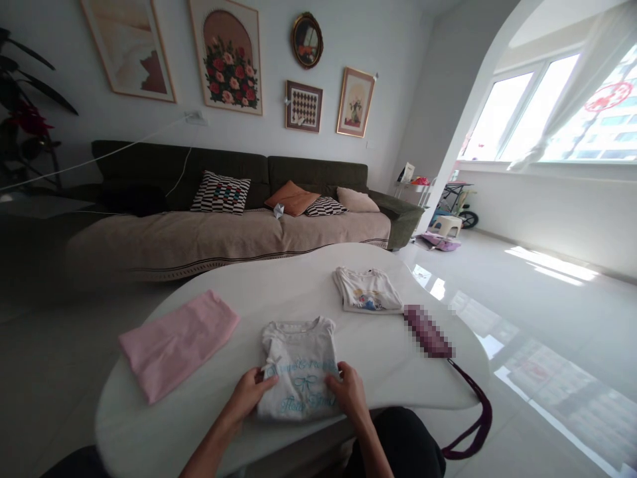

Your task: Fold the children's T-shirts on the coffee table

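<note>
A folded white T-shirt (301,352) with blue lettering and a bow print lies near the front edge of the white table (279,275), its neckline facing away from me. My left hand (251,390) grips its left side, thumb on top and fingers curled at the edge. On the opposite side, my right hand (347,386) holds the right edge in the same way. Behind it to the right rests another folded white T-shirt (368,290) with a colourful print. A folded pink cloth (179,342) lies at the left of the table.
A blurred-out dark pink item (428,332) with a maroon strap (480,425) hangs over the table's right edge. Beyond the table stands a dark green sofa (318,166) with several cushions. My knee (401,441) is close below the front edge. A small stool (448,226) stands farther right.
</note>
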A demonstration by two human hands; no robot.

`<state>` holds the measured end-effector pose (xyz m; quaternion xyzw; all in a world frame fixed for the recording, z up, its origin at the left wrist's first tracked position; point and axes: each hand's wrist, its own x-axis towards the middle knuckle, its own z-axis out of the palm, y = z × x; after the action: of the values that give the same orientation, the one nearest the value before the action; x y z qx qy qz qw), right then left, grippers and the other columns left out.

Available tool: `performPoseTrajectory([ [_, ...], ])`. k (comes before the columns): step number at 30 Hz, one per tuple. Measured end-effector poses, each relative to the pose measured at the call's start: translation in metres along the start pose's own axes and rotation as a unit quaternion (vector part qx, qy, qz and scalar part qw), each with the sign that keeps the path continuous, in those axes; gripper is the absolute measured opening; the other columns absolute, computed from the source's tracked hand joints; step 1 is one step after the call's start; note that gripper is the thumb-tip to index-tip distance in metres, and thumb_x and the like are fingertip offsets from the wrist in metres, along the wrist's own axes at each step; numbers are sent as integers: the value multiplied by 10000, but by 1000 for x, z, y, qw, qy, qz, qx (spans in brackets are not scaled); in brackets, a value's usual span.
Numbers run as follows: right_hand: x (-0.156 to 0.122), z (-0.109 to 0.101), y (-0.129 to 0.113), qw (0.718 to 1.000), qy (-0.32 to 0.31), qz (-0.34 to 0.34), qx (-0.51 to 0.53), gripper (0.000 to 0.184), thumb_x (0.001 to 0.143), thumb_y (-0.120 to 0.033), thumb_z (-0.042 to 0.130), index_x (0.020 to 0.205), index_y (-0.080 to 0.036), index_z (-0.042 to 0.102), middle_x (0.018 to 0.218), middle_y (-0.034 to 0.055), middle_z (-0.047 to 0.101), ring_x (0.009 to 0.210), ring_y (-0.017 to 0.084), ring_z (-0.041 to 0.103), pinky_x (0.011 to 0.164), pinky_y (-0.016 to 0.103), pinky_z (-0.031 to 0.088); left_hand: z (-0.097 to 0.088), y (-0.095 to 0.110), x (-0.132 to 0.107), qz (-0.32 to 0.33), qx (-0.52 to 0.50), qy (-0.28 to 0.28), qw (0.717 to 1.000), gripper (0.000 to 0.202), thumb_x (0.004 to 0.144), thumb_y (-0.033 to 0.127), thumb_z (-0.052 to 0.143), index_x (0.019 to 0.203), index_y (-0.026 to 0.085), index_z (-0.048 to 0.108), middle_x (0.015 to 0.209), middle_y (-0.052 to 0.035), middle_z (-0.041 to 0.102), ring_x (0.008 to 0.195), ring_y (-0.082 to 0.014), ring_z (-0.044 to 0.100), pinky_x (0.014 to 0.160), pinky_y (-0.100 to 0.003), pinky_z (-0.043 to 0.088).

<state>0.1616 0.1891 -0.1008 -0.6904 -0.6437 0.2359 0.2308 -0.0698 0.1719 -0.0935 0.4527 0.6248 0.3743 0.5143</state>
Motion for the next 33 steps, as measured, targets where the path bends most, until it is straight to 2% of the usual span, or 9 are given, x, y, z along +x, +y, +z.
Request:
performPoseTrajectory([
  [2,4,-10,8,999,4,-25,33,176,725,-275,421,852,-210,524,850,63,648,841,196,604,692,248,434,6,6,-3,-21,-73,-61,995,506,605,415,638,1033,149,587,1045,-80,647,1002,-227,580,833,-284,456],
  [8,23,-59,34,988,44,-52,138,315,710,-330,422,990,-202,492,861,61,650,814,212,606,660,259,437,55,33,9,-32,-147,-100,983,706,679,363,583,1328,252,329,1210,-40,556,1009,-173,579,848,-265,457],
  [14,97,-134,45,982,156,-80,70,370,727,-363,429,1038,-183,517,815,71,643,776,224,601,650,275,426,119,113,92,63,-211,-138,966,703,690,205,532,1342,256,274,1184,-45,565,905,-163,602,742,-257,479],
  [18,165,-181,50,980,190,-57,-28,351,763,-356,415,1065,-205,512,764,31,631,660,183,584,620,262,414,153,168,152,121,-146,-124,974,659,723,208,526,1329,272,277,1144,-43,578,887,-158,601,721,-255,470],
  [22,205,-176,67,973,218,-11,-71,487,775,-324,434,1223,-136,416,1055,159,577,886,254,569,731,342,413,169,167,184,90,-53,-67,992,691,744,300,543,1350,224,220,1157,-115,555,943,-197,583,746,-310,462],
  [25,207,-129,86,971,181,-43,-150,532,799,-317,431,1298,-148,359,1331,183,362,1170,304,394,883,407,347,142,133,184,78,-9,-14,997,725,696,286,602,1327,134,279,1218,-184,489,1037,-236,532,841,-344,420],
  [28,197,-78,105,971,85,-97,-200,491,835,-328,378,1317,-243,348,1412,75,278,1296,287,198,953,459,282,67,91,163,111,61,84,988,646,699,245,583,1291,145,345,1301,-156,416,1190,-238,397,970,-358,316],
  [30,193,-60,112,976,66,-91,-184,489,842,-341,358,1326,-268,334,1414,39,285,1315,269,146,957,466,285,5,62,138,143,253,237,927,494,759,247,489,1237,140,426,1283,-150,442,1217,-257,349,983,-419,290],
  [33,192,-54,104,983,89,-67,-147,478,832,-341,369,1291,-210,400,1370,84,357,1298,279,204,939,448,320,-65,22,94,-20,418,399,816,438,832,346,364,1200,144,489,1243,-170,468,1193,-379,312,857,-568,334],
])
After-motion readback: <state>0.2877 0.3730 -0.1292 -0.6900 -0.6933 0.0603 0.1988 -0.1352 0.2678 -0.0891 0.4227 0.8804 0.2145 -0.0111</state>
